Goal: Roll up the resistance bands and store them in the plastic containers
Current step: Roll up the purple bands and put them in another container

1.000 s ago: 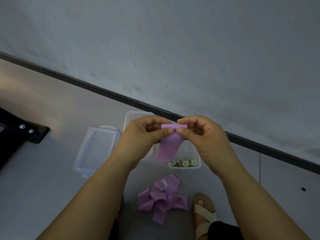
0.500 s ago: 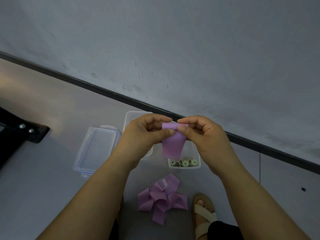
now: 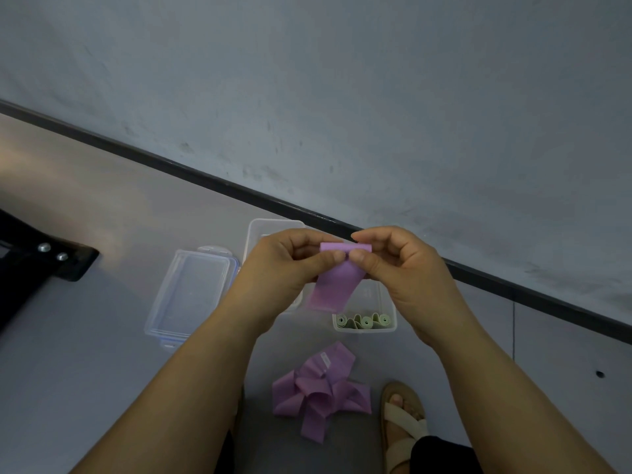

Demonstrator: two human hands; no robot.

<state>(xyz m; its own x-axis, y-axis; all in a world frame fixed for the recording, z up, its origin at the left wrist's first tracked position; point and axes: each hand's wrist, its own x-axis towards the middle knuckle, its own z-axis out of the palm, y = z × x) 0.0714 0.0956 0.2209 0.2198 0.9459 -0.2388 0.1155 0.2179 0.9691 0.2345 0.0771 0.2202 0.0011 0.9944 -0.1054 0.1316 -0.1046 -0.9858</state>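
A purple resistance band point(image 3: 333, 285) hangs between my two hands above the floor, its top edge rolled into a short tube. My left hand point(image 3: 285, 265) pinches the left end of that roll with thumb and fingers. The right end is pinched by my right hand point(image 3: 396, 265). Below on the floor lies a loose pile of purple bands point(image 3: 321, 388). A clear plastic container point(image 3: 386, 326) behind my hands holds several rolled green bands point(image 3: 362, 321). A second clear container point(image 3: 254, 230) shows behind my left hand.
A clear lid with blue clips point(image 3: 191, 295) lies on the floor to the left. A black object with two bolts point(image 3: 41, 261) sits at the far left. My sandalled foot point(image 3: 403, 422) is at the lower right. The wall's dark skirting point(image 3: 478, 271) runs behind the containers.
The hanging tail of the purple band has shortened a little as the roll at its top grew. Both hands stay in about the same place.
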